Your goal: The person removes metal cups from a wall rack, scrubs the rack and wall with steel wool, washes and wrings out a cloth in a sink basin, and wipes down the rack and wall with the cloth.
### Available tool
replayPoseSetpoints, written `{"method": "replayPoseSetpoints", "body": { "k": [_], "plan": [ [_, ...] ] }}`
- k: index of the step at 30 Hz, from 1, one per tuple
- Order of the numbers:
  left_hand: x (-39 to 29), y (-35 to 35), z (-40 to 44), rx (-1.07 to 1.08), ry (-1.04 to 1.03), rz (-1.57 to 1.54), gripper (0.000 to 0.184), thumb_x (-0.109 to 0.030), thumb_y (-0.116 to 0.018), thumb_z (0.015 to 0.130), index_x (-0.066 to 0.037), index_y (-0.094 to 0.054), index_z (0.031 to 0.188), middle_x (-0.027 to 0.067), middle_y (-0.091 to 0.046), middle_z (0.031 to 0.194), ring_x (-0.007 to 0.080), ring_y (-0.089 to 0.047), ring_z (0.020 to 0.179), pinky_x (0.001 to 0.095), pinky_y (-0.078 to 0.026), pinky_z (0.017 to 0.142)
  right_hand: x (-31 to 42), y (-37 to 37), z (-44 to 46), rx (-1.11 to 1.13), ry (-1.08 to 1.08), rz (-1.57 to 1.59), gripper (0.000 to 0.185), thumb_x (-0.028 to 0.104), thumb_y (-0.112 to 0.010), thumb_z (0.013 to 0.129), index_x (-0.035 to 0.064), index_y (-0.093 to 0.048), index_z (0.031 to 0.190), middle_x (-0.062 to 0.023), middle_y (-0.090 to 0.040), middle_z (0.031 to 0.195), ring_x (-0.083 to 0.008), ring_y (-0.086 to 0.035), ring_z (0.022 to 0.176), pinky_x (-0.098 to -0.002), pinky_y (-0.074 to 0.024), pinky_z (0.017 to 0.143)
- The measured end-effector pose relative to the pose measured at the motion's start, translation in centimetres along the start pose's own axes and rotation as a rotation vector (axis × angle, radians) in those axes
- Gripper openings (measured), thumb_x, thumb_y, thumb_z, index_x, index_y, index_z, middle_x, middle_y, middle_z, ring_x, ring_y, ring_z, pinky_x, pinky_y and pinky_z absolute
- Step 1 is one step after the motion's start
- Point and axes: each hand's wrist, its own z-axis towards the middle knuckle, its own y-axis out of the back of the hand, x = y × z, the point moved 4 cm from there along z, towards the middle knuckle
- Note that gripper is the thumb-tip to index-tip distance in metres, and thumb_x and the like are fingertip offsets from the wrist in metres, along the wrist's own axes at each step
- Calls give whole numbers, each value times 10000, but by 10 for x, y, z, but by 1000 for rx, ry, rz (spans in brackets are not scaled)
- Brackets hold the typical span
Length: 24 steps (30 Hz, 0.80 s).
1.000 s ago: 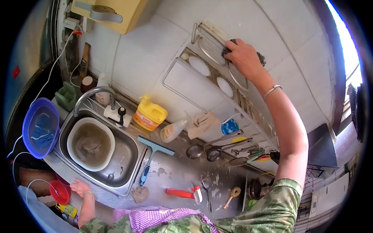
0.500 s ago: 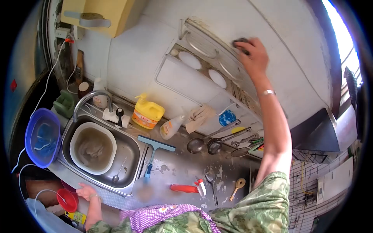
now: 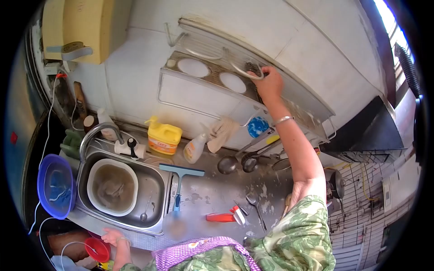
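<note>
My right hand (image 3: 270, 88) reaches up to the wall rack (image 3: 212, 78), a dirty metal shelf with round openings and curved wire loops. Its fingers are closed on a dark steel wool scrubber (image 3: 254, 68), which sits behind a wire loop against the rack's inner back; part of it is hidden by the fingers. Low on the left, my left hand (image 3: 113, 235) rests by the front edge of the sink counter (image 3: 140, 237). Those fingers are apart and hold nothing. A red bucket (image 3: 97, 249) is just below that hand.
The steel sink (image 3: 156, 189) holds a white basin (image 3: 92, 180) of murky water and a spoon. A squeegee (image 3: 183, 170), a red spray head (image 3: 221, 217) and a ladle lie on the counter. Behind stand a yellow pump bottle (image 3: 165, 135) and a spray bottle (image 3: 195, 148). Utensils hang below the rack.
My right hand has moved from the wall above the rack down into it, with the steel wool scrubber. The view has shifted slightly. My left hand stays by the counter edge.
</note>
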Motion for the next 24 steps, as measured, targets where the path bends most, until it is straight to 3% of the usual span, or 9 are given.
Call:
{"method": "replayPoseSetpoints", "body": {
  "k": [3,5,7,10,12,15,17,20,24],
  "plan": [
    [-5,4,5,82,167,54,501,-529,-422,957,-49,-515,1068,174,-625,981,322,-671,729,400,-561,575,-1,4,6,94,49,-65,423,379,-835,677,44,-676,881,-144,-690,864,-305,-655,807,-393,-507,727],
    [-12,13,6,48,222,27,475,-527,-420,958,-61,-501,997,154,-625,943,311,-666,652,393,-546,492,-15,14,15,129,67,-105,434,377,-826,675,39,-679,903,-148,-694,868,-315,-656,807,-406,-510,732],
    [-19,26,5,28,189,-18,522,-553,-424,949,-41,-495,1024,178,-615,941,351,-665,706,444,-559,549,-44,24,17,120,110,-141,438,373,-815,674,35,-684,921,-148,-698,867,-319,-658,807,-417,-513,739],
    [-13,22,-1,46,213,-82,547,-572,-393,954,-39,-501,1009,187,-608,923,376,-655,705,483,-549,564,-112,64,12,212,-293,-131,452,394,-807,654,29,-711,902,-166,-701,862,-312,-669,832,-399,-515,750],
    [-13,21,1,7,206,-74,547,-573,-393,952,-40,-503,1011,189,-609,932,382,-656,715,491,-547,568,-115,70,1,116,-154,-278,453,392,-813,649,25,-711,894,-167,-701,857,-310,-670,824,-395,-514,744],
    [-20,28,0,7,288,-82,552,-574,-401,947,-37,-510,1015,194,-614,944,388,-659,734,481,-549,578,-73,39,4,48,-85,-70,439,386,-818,650,26,-715,879,-173,-704,869,-311,-673,818,-401,-514,736],
    [-24,38,-3,21,264,-83,551,-571,-403,947,-36,-512,1028,198,-614,974,392,-661,760,488,-550,601,-24,4,10,8,-4,-55,442,381,-814,651,24,-716,891,-183,-704,893,-326,-673,840,-410,-516,746],
    [-24,35,-2,64,260,-92,554,-571,-399,947,-38,-511,1051,199,-608,1016,395,-663,792,500,-551,637,-9,1,15,75,17,-44,442,382,-806,659,22,-716,899,-189,-701,925,-338,-668,876,-418,-515,766],
    [-11,15,5,84,220,-106,554,-563,-394,951,-36,-502,1083,208,-594,1061,409,-656,834,520,-547,687,-69,35,20,49,-102,-138,455,389,-807,667,11,-711,901,-184,-704,912,-327,-672,873,-403,-513,768]
  ]
}}
